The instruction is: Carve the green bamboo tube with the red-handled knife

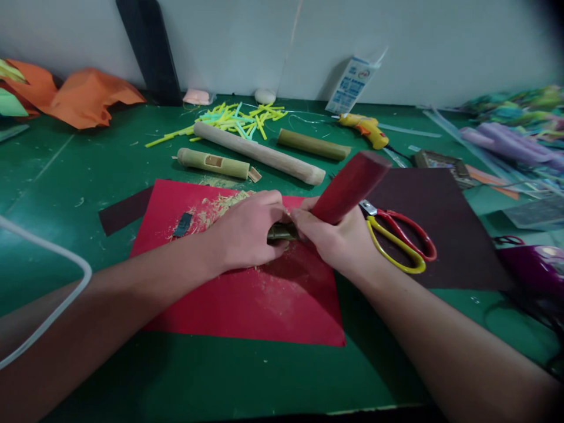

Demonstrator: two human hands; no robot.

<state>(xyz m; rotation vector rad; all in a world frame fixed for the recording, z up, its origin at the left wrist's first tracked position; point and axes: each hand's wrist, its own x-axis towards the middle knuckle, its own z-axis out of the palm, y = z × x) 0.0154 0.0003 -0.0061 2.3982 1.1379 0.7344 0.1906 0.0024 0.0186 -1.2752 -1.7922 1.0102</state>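
Over a red sheet [247, 311] strewn with pale shavings, my left hand [247, 229] is wrapped round a short greenish bamboo piece [282, 232]. My right hand [337, 235] grips a thick red handle [352, 185] that leans up to the right; its lower end is hidden by my fingers at the bamboo. The fingertips of both hands meet there. A small dark piece [183, 224] lies on the sheet left of my left hand. Beside my right hand, scissors [400, 241] with red and yellow handles rest on a dark sheet [458, 235].
Behind my hands lie a notched bamboo tube [215, 163], a pale wooden rod [259, 151], another bamboo piece [314, 145] and yellow-green strips [229, 117]. A yellow glue gun [365, 129] is at the back right. A white cable [66, 252] crosses the left side.
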